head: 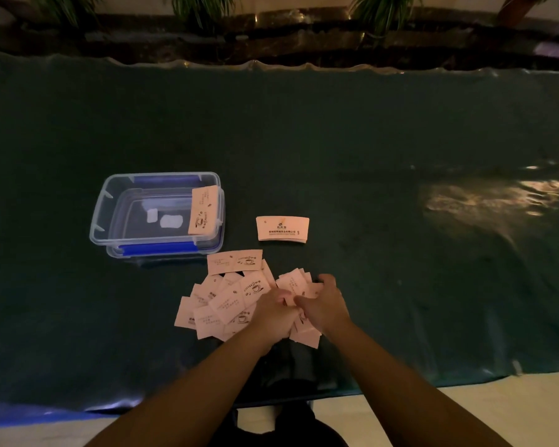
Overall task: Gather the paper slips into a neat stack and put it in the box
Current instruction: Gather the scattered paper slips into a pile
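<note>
Gathering is mid-way: the left hand and right hand close on loose paper slips at six o'clock (a finished stack lies apart), and squaring them comes next, box waiting at ten.

Fingers of both hands hidden among the loose paper slips, grip unclear, slips beneath the hands covered, print on the slips too small to read, forearms cut off by the bottom edge
</note>
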The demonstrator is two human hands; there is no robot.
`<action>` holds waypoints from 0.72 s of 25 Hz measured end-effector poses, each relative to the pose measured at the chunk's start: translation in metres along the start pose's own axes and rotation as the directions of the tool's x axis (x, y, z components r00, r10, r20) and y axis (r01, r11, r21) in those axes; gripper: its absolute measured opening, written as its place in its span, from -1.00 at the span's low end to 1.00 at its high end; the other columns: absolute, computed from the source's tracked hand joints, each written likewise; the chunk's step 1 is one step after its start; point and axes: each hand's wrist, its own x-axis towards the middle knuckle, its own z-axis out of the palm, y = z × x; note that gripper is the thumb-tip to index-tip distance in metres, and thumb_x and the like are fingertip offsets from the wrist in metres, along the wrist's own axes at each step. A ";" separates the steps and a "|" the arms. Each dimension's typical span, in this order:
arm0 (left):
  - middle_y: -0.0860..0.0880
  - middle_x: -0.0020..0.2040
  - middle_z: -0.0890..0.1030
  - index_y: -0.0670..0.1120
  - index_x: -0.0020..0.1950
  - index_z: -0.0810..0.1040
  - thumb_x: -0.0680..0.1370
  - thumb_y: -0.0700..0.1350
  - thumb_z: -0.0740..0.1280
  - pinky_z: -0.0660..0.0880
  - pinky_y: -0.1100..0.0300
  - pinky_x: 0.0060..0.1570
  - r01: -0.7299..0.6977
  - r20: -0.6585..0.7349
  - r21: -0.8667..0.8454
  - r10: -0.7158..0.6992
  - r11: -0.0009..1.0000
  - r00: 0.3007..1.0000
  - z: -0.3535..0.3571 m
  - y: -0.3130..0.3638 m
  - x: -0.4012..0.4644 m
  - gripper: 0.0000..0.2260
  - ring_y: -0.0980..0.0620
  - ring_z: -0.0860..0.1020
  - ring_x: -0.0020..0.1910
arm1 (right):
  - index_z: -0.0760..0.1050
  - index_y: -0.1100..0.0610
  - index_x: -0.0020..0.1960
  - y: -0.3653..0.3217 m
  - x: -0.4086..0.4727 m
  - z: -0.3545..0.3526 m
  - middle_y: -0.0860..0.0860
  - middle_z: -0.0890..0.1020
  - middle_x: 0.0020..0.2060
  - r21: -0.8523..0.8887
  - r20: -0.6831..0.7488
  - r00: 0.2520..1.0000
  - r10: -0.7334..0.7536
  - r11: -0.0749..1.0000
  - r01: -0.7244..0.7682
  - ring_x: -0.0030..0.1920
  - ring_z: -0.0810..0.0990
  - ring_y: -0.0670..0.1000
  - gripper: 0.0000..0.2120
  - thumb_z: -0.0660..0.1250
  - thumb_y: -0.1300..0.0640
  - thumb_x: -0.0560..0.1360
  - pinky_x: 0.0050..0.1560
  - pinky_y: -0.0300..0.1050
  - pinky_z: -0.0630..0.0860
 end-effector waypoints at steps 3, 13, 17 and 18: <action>0.01 0.27 0.55 0.12 0.36 0.53 0.62 -0.15 0.39 0.69 0.03 0.10 -0.025 -0.001 0.017 0.025 1.000 1.000 0.003 0.001 -0.002 -0.67 0.03 0.59 0.05 | 0.21 0.01 0.62 0.000 -0.002 0.002 0.13 0.53 0.41 0.083 0.006 0.999 0.045 0.996 -0.045 0.16 0.69 0.13 -0.13 0.60 0.14 0.45 0.02 0.08 0.72; 0.06 0.12 0.60 0.09 0.23 0.55 0.55 -0.23 0.45 0.67 -0.07 0.16 -0.081 0.082 -0.122 0.092 0.989 0.992 -0.007 -0.004 -0.005 -0.68 0.04 0.65 0.04 | 0.60 0.22 0.30 -0.003 -0.004 -0.005 0.17 0.71 0.16 0.238 0.112 0.978 0.175 0.951 -0.197 0.13 0.71 0.17 -0.61 0.56 0.23 0.49 0.11 0.12 0.69; 0.07 0.11 0.63 0.19 -0.02 0.53 0.58 -0.09 0.43 0.60 0.04 0.19 -0.221 0.066 0.101 0.215 0.970 0.974 -0.028 -0.008 -0.005 -0.83 0.11 0.60 0.05 | 0.58 0.04 0.11 -0.004 -0.002 -0.018 0.09 0.70 0.11 0.298 0.191 0.973 0.133 0.936 -0.187 0.08 0.68 0.12 -0.78 0.50 0.25 0.54 -0.07 0.01 0.59; 0.09 0.12 0.63 0.21 -0.02 0.52 0.59 -0.07 0.41 0.55 0.12 0.16 -0.275 0.033 0.202 0.274 0.940 0.961 -0.036 -0.011 -0.005 -0.84 0.17 0.57 0.03 | 0.56 0.00 0.10 -0.004 -0.001 -0.022 0.06 0.69 0.09 0.313 0.197 0.972 0.129 0.931 -0.188 0.08 0.68 0.12 -0.78 0.50 0.24 0.54 -0.06 0.02 0.59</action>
